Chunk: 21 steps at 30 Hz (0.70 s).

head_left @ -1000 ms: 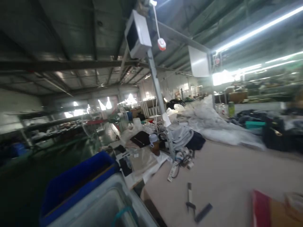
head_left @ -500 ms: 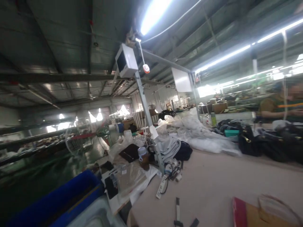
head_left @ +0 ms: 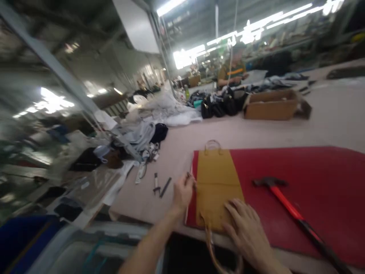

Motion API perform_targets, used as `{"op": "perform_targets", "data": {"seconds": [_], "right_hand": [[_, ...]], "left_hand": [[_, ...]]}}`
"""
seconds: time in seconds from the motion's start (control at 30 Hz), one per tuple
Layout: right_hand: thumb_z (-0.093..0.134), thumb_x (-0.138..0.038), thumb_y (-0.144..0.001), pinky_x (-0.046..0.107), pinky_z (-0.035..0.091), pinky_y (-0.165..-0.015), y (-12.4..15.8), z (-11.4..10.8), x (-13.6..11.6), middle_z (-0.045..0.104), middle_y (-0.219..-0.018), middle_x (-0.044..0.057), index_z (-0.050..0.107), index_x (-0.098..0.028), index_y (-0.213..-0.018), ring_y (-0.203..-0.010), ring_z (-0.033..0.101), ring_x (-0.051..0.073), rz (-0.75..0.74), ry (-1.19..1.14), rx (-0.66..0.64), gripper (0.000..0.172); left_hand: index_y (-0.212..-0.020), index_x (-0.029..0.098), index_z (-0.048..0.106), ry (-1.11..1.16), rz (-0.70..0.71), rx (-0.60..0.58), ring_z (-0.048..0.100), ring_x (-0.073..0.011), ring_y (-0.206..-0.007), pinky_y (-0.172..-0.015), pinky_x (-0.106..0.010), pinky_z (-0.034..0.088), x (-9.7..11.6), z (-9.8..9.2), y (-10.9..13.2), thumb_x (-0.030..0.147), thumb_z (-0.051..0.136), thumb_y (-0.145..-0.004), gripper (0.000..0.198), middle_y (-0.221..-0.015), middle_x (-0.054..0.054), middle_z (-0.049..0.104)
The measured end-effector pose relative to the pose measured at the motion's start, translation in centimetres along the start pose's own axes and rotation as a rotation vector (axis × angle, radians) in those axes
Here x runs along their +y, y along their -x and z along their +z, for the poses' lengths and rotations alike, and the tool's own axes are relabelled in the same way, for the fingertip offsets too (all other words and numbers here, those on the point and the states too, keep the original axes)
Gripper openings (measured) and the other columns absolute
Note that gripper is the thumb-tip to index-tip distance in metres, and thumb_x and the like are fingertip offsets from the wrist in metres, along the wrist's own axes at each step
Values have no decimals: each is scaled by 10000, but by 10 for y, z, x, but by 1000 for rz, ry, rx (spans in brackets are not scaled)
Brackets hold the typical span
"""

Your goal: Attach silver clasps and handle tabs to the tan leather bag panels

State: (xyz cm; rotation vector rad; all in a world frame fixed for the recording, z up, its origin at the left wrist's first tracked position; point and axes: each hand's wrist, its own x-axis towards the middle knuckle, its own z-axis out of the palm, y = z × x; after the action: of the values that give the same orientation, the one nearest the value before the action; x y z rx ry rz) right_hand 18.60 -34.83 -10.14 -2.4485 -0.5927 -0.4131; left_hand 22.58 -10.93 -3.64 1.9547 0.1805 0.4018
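Observation:
A mustard-yellow bag (head_left: pixel 218 173) lies flat and unfolded, with a loop handle at each end; the near handle (head_left: pixel 210 241) hangs over the table's front edge. Beneath it is a dark red mat (head_left: pixel 285 158). My right hand (head_left: pixel 246 224) rests on the bag's lower right part, fingers spread. Beside the bag's left edge, my left hand (head_left: pixel 184 190) has its fingers pinched together; a small dark tip shows there, too blurred to name. On the mat to the right lies a hammer (head_left: pixel 288 203) with a red and black handle.
Two small dark tools or strips (head_left: pixel 165 187) lie left of my left hand. A power strip (head_left: pixel 140 172) sits by a metal post. Farther back are a cardboard box (head_left: pixel 270 106), black bags (head_left: pixel 219 104), plastic wrapping (head_left: pixel 165 106) and a seated person (head_left: pixel 232 72). A grey bin (head_left: pixel 114 243) stands at lower left.
The view has swung right and down. Both my hands, the whole yellow bag, the red mat and the hammer are now visible; earlier only a corner of bag and mat showed.

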Motion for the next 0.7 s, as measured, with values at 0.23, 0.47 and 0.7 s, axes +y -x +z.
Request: {"op": "perform_targets", "data": {"seconds": [0.23,0.47,0.7], "right_hand": [[624,-308,-867,532,259,-1198,-2,-14,-18,522,-1452,165,599,-161,-1314,-1407,394,332,60,48,-189,471],[616,-226,-844,525,443,-1033,36,-16,-41,534,-1399,208,571,-126,-1311,-1267,513,375,258,286,-27,480],[473,-120,-829,439,562,-866,108,-40,-34,579,-1292,176,402,-190,-1478,-1130,636,340,305,269,68,656]], "left_hand": [[-1101,114,669,-483,-33,45,671,-313,-1134,-1007,-432,496,-49,-23,-22,210,610,-858,269,-1152,-205,719],[-1016,152,674,-479,123,-42,678,-264,-1021,-948,-410,543,-57,-4,34,188,591,-877,166,-1064,-126,712],[-1042,177,665,-287,110,62,657,-253,-1084,-1006,-420,513,-46,-10,93,212,534,-906,192,-1131,-120,700]]}}
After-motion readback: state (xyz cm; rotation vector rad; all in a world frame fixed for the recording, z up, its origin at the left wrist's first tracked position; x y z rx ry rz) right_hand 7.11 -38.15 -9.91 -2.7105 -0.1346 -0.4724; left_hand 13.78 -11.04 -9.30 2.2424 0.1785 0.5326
